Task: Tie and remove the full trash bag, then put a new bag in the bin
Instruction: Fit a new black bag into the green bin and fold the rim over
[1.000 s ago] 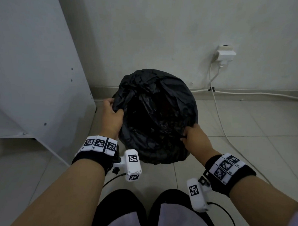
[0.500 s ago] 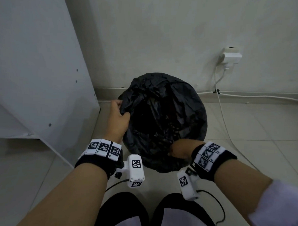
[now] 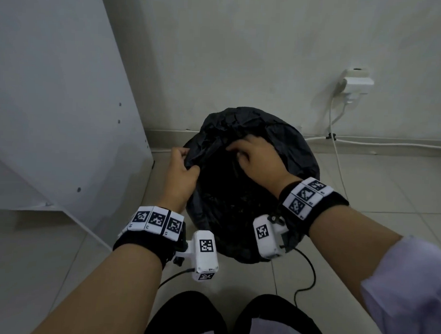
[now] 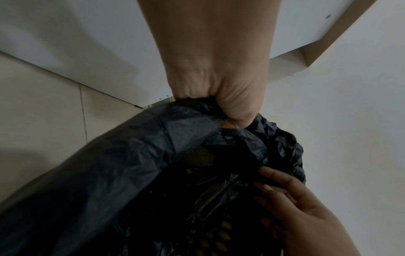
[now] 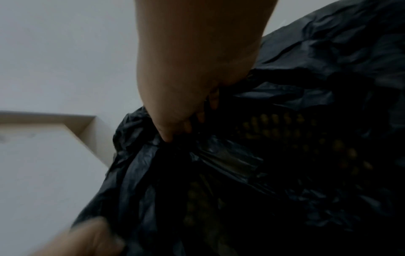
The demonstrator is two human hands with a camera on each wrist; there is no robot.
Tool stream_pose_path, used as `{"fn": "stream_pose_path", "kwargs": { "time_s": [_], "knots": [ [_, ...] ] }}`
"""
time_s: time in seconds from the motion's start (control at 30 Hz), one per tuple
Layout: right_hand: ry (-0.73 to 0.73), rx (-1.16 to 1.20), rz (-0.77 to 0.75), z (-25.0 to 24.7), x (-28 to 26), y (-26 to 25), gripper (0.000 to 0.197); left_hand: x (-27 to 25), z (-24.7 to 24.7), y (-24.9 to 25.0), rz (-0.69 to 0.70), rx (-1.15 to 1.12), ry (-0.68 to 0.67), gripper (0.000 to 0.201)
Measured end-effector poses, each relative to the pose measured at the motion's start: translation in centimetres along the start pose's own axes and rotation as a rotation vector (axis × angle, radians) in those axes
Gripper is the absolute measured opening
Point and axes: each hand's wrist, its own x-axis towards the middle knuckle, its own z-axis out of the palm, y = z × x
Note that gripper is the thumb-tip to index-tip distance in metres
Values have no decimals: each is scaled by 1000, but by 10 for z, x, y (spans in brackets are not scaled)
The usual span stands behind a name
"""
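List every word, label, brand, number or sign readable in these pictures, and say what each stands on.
No readable words, brands or numbers anywhere.
Wristbands and wrist cameras: black-and-white square code patterns only, no letters.
Tiny marks at the edges of the band tags: too small to read.
Black trash bag, wall plug, white cabinet panel: no print visible.

Dim, flat indoor light, no glare. Head view was sharp, with wide-angle bending at the edges. Trash bag (image 3: 277,144) interior was crushed to black. Right wrist view was noisy and motion-blurred; left hand (image 5: 87,240) smeared at bottom edge. Soft shadows on the wall (image 3: 268,56).
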Motion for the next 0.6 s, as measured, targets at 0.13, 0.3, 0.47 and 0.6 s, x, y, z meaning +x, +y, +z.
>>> {"fn": "stream_pose_path", "kwargs": {
  "time_s": [0.13,0.3,0.47,0.6],
  "knots": [
    [-123,-31,278,-5,21,12,42,-1,-5,0,-30,-4,-30,31],
    [-26,7,180,-14,7,10,33,0,-10,0,-44,-8,-37,31],
    [290,-339,-44,-28,-1,-2,61,1,-9,1,-44,-20,-47,29],
    [41,-302,114,-40,17,18,64,1,-8,1,-49,-57,-67,31]
  ]
}}
